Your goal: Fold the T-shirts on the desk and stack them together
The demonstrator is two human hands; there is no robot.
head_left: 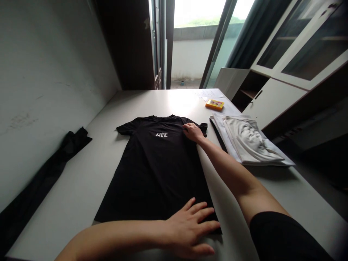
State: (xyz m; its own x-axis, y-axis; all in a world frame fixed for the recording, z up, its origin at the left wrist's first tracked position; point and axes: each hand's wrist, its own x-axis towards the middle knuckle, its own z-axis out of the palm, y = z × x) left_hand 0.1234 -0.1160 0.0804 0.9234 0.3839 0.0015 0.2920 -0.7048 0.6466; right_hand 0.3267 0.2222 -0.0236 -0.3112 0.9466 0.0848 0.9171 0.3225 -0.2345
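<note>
A black T-shirt (pixel 160 170) with small white lettering lies spread out on the white table, its neck at the far end and its hem toward me. My left hand (pixel 190 228) rests near the hem's right corner, palm down with the fingers spread. Farther up, my right hand (pixel 192 132) lies on the shirt beside the right sleeve, fingers laid on the cloth. That sleeve is slightly bunched at its end. My left forearm covers part of the hem.
To the right is a stack of folded clothes (pixel 247 139), mostly white. Behind it are an orange-yellow box (pixel 214 104) and papers (pixel 208 94). Dark cloth (pixel 58 156) lies along the wall on the left. The table (pixel 89 163) meets that wall; a cabinet (pixel 277 101) stands beyond its right edge.
</note>
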